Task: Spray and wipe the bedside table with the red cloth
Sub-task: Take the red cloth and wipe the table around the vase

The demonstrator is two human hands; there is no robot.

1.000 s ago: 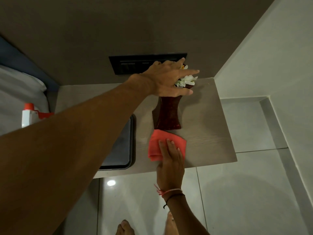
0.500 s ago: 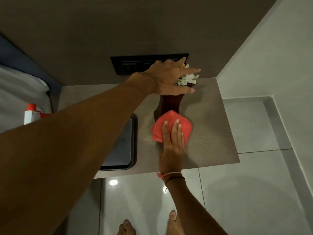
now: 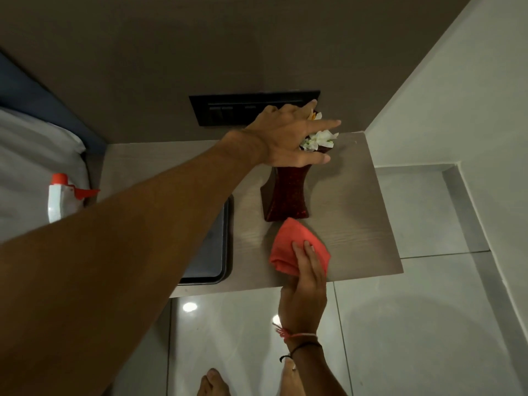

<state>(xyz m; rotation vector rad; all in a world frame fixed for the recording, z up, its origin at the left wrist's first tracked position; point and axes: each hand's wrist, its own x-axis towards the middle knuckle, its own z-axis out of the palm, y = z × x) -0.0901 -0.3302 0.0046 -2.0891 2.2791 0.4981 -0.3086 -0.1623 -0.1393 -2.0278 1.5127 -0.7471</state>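
Note:
The bedside table is a pale wood top fixed to the wall. My right hand presses the folded red cloth flat on the table near its front edge, just in front of a dark red vase. My left hand reaches over the table and grips the vase's top, where white flowers stick out. The vase looks tipped or lifted off its base. The spray bottle, white with a red trigger, lies on the bed at the left.
A dark tray sits on the table's left half, partly under my left arm. A black switch panel is on the wall behind. White bedding lies left, glossy floor tiles and my bare feet below.
My right hand pushed the cloth toward the vase, then drew it back to the front edge. My left hand stayed on the vase top.

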